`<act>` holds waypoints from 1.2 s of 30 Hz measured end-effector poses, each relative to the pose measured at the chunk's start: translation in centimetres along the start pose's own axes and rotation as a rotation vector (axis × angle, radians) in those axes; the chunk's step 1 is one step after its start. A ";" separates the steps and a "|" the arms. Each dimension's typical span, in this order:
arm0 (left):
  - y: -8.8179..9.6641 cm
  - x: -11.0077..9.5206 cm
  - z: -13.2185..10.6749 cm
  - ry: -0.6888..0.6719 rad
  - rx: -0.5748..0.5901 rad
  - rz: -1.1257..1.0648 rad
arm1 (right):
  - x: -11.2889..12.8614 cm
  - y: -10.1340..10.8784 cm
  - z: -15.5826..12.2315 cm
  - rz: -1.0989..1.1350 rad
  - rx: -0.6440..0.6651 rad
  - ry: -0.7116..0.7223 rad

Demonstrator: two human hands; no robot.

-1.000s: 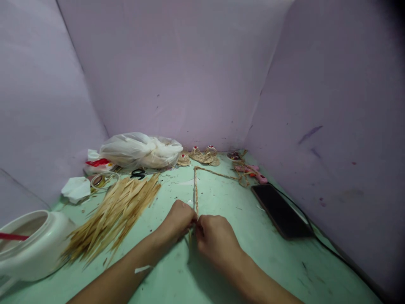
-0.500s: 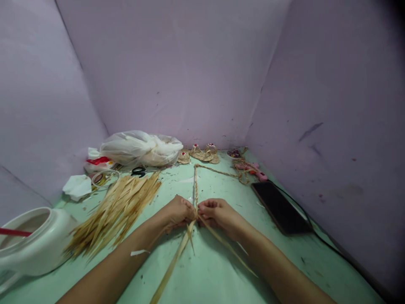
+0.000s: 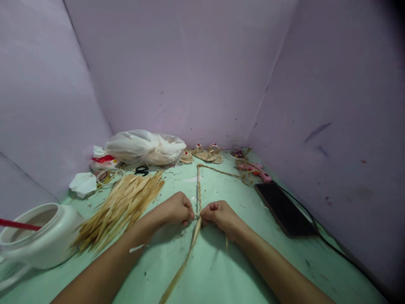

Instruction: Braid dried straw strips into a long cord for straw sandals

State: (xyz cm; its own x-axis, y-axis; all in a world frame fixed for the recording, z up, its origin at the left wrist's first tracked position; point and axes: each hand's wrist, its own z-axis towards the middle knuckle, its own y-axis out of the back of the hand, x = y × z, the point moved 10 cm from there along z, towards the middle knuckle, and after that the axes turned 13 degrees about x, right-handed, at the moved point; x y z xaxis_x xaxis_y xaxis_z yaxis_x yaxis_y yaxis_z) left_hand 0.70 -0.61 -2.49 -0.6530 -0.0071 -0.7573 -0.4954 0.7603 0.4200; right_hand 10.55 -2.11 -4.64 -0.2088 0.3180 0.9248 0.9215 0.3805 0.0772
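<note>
Braided cord [image 3: 199, 188] flat on the bench [image 3: 215, 274], mid-bench. Laid from the hands straight toward the far edge, then bent right toward the far right corner. Near end pinched between both hands.

Left hand [image 3: 177, 209]: closed, knuckles up, fingertips nipping the cord's end from the left. Right hand [image 3: 221, 213]: closed likewise, gripping the same end from the right. Hands nearly touching at the pinch.

Loose strips [image 3: 186, 257] trailing from the pinch toward the near edge: one long and flat, one short and thin below the right wrist.

Around:
- Straw pile [image 3: 123, 202] just left of the left forearm, fanned toward the left edge.
- White jar [image 3: 41, 236] at the left edge, red stick inside.
- Phone [image 3: 286, 202] along the right edge, screen dark, cable attached.
- Plastic bag [image 3: 145, 147] against the far edge, scissors [image 3: 141, 170] just in front.
- Small woven sandals [image 3: 207, 153] at the far edge, beyond the cord's bend.
- Pink glue gun [image 3: 255, 171] near the far right corner.
- Tape roll [image 3: 109, 175] and crumpled tissue [image 3: 82, 183] toward the far left corner.
</note>
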 end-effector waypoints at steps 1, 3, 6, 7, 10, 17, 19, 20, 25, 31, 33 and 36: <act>0.4 0.2 -0.1 0.002 0.038 0.039 | 0.1 -0.1 0.0 0.003 0.009 -0.003; 2.2 1.1 -0.6 0.030 0.063 0.133 | 0.1 -0.4 -0.1 0.010 0.028 -0.012; 8.6 2.5 -2.7 0.116 -0.197 0.280 | 0.0 -0.7 -0.1 0.005 0.043 -0.033; 11.3 2.7 -4.2 0.148 -0.364 0.318 | -0.1 -0.7 -0.1 -0.001 0.039 -0.041; 16.6 3.3 -8.4 0.260 -0.668 0.370 | -0.2 -0.6 -0.1 -0.012 0.035 -0.047; 15.6 3.1 -7.3 0.191 -0.693 0.365 | -0.4 -0.8 0.0 0.001 0.058 -0.060; 14.3 3.1 -5.3 0.149 -0.669 0.396 | -0.3 -0.8 0.0 0.000 0.059 -0.055; 13.8 3.2 -4.5 0.156 -0.679 0.432 | -0.2 -0.9 0.0 -0.006 0.063 -0.052; 13.4 4.9 -3.2 0.393 -0.697 0.602 | -0.2 -0.9 0.1 -0.020 0.082 -0.046; 15.7 5.9 -5.5 0.261 -0.705 0.266 | -0.3 -0.8 0.3 -0.029 0.084 -0.050; 17.2 5.7 -7.1 0.151 -0.774 0.130 | -0.4 -0.9 0.3 -0.030 0.087 -0.057; 19.1 5.8 -9.4 0.099 -0.824 0.043 | -0.6 -0.9 0.3 -0.037 0.090 -0.064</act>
State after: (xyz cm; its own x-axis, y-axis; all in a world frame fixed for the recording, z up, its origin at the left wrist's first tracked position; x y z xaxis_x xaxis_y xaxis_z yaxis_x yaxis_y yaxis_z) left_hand -17.92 7.78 5.79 -0.7093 -0.0755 -0.7008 -0.7045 0.0422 0.7085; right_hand 9.78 -2.35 -5.34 -0.2653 0.3564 0.8959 0.8803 0.4687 0.0742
